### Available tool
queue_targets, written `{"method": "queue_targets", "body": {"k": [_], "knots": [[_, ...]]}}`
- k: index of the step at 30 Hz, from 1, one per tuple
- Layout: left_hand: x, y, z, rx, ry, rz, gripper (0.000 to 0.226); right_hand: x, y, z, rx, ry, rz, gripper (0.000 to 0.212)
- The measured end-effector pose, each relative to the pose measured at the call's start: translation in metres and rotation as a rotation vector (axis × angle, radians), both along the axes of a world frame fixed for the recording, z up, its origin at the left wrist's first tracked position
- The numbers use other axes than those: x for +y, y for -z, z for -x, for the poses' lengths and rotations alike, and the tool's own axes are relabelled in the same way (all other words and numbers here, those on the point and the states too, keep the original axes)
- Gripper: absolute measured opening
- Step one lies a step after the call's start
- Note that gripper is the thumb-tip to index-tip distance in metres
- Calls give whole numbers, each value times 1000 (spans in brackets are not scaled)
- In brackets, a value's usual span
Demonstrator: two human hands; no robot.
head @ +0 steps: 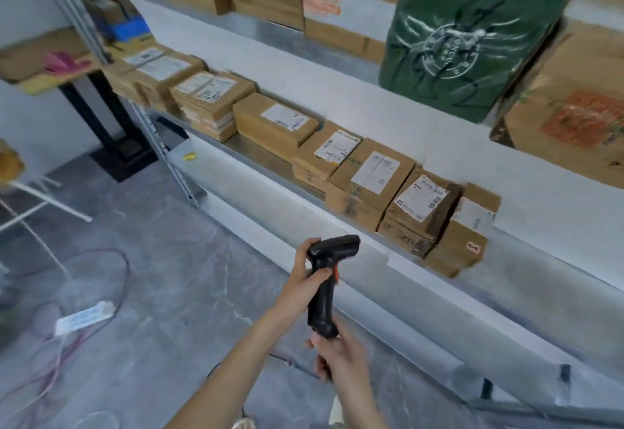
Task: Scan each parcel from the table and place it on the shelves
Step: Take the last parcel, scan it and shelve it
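Head cam, only view. Both hands on the barcode scanner, no parcel in either. Left hand is wrapped round the neck just under the scanner's head, thumb up against the back, fingers curled across the front near the orange trigger. Right hand grips the butt end of the handle, fingers closed round it; a dark cable seems to run down from there, but too blurred to be sure. So both hands are clamped on the one tool, one above the other. My read: a two-handed hold like that is for re-gripping or passing it over, not for scanning; nothing lies in front of the window.

Pose: both forearms come up from bottom of frame, left one long and straight from lower left, right one shorter w/ wrist bent. Scanner stands near upright, head tipped toward the shelf.

Parcels: a row of brown cartons w/ white labels sits along that shelf, label side up prob. so codes read at a glance. Nearest the scanner is the end parcel, well apart from it. More boxes and a green bag on the level above. Table w/ unscanned parcels isn't identifiable here. Power strip and cords on the floor, left.
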State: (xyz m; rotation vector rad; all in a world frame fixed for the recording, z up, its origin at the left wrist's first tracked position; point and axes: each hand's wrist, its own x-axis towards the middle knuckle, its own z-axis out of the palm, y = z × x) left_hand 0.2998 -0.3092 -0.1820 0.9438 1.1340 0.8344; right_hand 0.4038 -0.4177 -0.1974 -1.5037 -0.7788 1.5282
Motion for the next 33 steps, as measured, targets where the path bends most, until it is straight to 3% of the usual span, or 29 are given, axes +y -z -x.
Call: {"method": "queue_targets", "body": {"k": [7,13,23,33], "knots": [[-40,-10,153,69,11,-50,51,-29,-3,132,25,-33,-14,26],[-49,-28,230,46,-116,-61,54,-23,-16,201,29,-101,-69,40],[-4,-25,300,6,-259,-42,62,35,-5,269,50,-130,-87,54],[121,2,322,35,-427,94,60,164,9,298,12,-207,-20,46]]}}
